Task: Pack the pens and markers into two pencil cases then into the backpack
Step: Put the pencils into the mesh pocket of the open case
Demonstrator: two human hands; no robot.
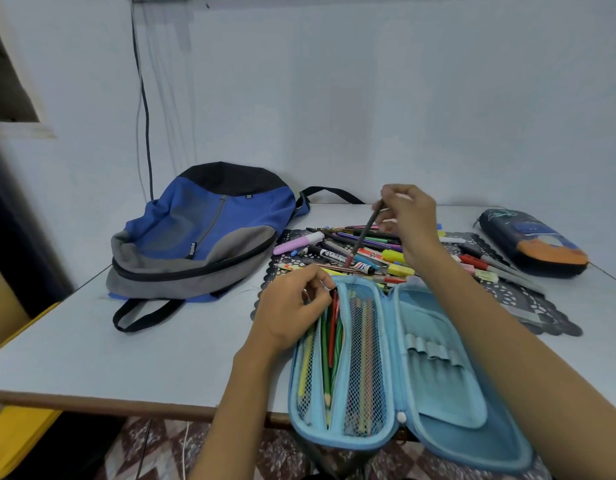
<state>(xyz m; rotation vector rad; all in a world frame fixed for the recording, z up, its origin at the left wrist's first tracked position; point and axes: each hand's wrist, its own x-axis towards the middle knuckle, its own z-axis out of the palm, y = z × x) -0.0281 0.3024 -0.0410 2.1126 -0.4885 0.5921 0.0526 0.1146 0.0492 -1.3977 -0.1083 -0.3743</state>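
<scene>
Dark pencil: thin, reddish at its lower end; held tilted in the upper centre of the frame, lower end above the loose pile.
Right hand: thumb and fingertips pinch the pencil's upper end; remaining fingers curled.
Left hand: fingers curled at the upper rim of the left mesh pocket, over the ends of the pens stored there; whether it pinches the rim or a pen end cannot be told.
Open pencil case: light blue, spread flat at lower centre, its near end overhanging the table edge; left half has mesh pockets holding green, red and yellow pens and pencils; right half has a row of elastic loops.
Loose pens and markers: mixed colours, heaped just beyond the open case.
Lace mat: dark, scalloped, under the heap.
Second pencil case: dark blue and orange, zipped, right of the mat.
Backpack: blue, grey and black, lying left of the heap, zip closed.
Table: pale top, brown front edge.
</scene>
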